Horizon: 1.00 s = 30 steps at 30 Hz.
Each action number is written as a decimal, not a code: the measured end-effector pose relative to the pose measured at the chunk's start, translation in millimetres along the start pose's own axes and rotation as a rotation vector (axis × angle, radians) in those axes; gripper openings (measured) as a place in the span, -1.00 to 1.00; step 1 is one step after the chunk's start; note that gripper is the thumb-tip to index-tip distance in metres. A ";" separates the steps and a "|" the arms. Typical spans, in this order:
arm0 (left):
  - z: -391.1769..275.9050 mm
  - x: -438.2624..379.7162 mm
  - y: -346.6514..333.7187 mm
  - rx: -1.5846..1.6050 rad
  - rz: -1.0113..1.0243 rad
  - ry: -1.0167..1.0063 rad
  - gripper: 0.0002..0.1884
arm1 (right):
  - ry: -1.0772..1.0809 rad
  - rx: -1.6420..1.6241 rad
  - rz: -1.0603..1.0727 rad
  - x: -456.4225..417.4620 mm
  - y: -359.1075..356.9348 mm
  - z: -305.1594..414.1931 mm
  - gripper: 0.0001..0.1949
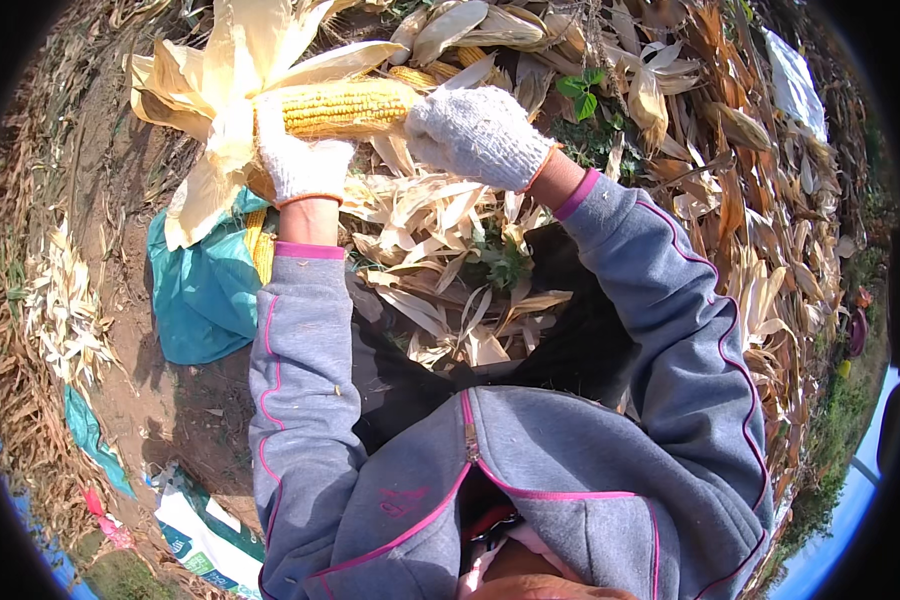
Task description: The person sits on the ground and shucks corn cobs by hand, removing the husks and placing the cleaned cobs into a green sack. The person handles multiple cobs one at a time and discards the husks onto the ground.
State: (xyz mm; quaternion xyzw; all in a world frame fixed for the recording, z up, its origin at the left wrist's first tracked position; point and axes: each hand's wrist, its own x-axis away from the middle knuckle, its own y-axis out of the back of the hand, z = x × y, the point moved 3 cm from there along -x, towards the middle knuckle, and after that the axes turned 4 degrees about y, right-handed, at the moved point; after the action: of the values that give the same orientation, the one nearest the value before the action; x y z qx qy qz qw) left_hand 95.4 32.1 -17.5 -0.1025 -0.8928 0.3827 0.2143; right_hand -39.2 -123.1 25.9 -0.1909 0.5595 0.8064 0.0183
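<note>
A yellow corn ear (349, 106) lies level between my hands, its pale dry husk (244, 56) peeled back and spread out at the left end. My left hand (300, 157), in a white knitted glove, grips the ear's base where the husk joins it. At the other end, my gloved right hand (480, 135) is closed around the ear's tip, which its fingers hide. Below my left hand sits a green plastic bag (202, 292), with husked corn (261, 244) showing beside it, partly covered by my wrist.
Loose husks (427, 225) lie on the ground between my legs. Unhusked ears (487, 26) and a few bare kernels show beyond my hands. Dry stalks (727, 187) heap up on the right, near a white sack (795, 82). A printed bag (202, 532) lies at lower left.
</note>
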 end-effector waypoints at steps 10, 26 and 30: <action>9.1 -2.3 2.2 -0.004 -0.030 -0.022 -0.41 | 0.069 -0.022 0.193 6.3 -12.1 9.4 -0.78; 4.1 13.4 -21.9 0.104 0.074 0.123 -0.44 | -0.423 -0.502 0.084 6.5 2.8 -30.1 -0.52; 5.9 16.6 -20.9 0.069 0.109 0.116 -0.43 | -0.416 -0.946 -0.028 0.4 -2.1 -6.1 -0.35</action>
State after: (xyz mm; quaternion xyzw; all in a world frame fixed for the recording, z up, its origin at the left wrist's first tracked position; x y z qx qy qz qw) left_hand 77.6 19.7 -0.9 -0.1654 -0.8583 0.4177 0.2479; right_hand -37.3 -127.9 22.0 -0.0212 0.1153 0.9918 0.0516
